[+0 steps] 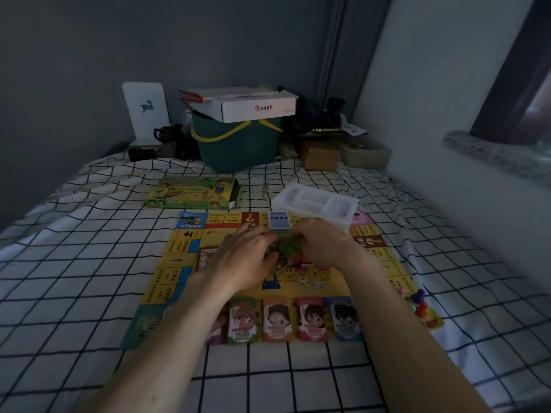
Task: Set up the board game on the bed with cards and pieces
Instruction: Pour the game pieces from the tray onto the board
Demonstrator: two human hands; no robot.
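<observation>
The yellow game board [179,263] lies flat on the checked bed sheet. Both hands meet over its middle. My left hand [241,260] and my right hand [320,245] curl their fingers around a cluster of small green pieces [283,248] between them. Several stacks of play money [310,320] with cartoon faces line the board's near edge. A blue card deck [278,219] sits on the board's far edge. Coloured pawns [417,302] stand at the board's near right corner. Red pieces [301,259] show just under my right hand.
The green game box [192,192] and a white plastic insert tray [316,204] lie beyond the board. A teal basket [238,144] bearing a white carton, a brown box [319,155] and clutter stand at the bed's far end. A wall runs along the right.
</observation>
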